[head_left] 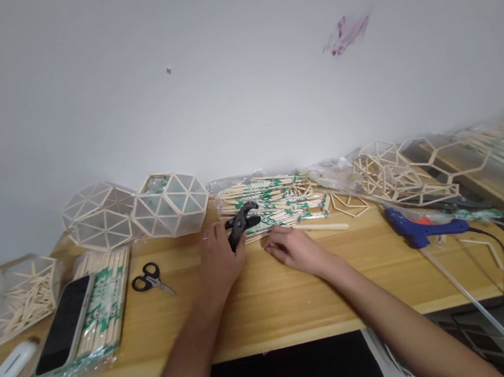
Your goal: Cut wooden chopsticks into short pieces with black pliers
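Near mid-worktop (279, 317), left hand (219, 253) has its fingers clamped on black cutters (238, 226), blades parted, in front of wrapped sticks (280, 213). Right hand (296, 251) rests just beside the sticks, fingers loosely curled; cannot tell whether they pinch anything. Risk: blades could nip the right fingers if that hand strays; slick wrappers might let sticks slide. Glue stick (478, 304) from glue gun (416, 232) overhangs front edge; a wide rightward sweep could snag it. Bare wood between hands and front edge; scissors (154, 280) limit leftward room.
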The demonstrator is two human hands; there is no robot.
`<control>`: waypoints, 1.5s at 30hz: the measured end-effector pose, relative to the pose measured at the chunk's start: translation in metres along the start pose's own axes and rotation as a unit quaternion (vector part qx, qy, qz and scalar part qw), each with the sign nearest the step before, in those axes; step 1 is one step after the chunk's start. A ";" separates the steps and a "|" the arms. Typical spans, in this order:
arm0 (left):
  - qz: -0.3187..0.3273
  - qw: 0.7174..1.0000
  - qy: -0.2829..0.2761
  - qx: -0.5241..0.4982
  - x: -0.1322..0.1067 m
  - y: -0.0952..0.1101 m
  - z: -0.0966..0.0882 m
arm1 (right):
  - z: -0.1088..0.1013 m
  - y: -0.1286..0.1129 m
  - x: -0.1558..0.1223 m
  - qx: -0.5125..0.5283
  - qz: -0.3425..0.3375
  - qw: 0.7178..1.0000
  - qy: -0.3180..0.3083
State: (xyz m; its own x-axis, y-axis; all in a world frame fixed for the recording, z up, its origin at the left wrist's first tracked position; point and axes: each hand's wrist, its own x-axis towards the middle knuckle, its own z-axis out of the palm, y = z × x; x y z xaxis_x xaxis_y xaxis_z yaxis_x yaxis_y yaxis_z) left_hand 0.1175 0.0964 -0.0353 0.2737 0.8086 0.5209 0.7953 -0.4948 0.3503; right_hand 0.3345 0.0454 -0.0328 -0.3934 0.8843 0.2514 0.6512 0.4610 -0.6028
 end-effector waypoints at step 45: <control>-0.010 0.999 0.032 0.002 0.003 0.007 -0.010 | 0.022 -0.023 0.031 -0.258 0.012 0.965 -0.051</control>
State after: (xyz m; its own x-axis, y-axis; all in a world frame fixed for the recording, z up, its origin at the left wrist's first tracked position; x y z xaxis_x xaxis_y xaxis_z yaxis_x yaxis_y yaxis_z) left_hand 0.1190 0.0918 -0.0239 0.2226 0.7955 0.5635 0.8025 -0.4778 0.3575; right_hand 0.2935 0.0609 -0.0278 -0.4185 0.8958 0.1498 0.8869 0.4386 -0.1447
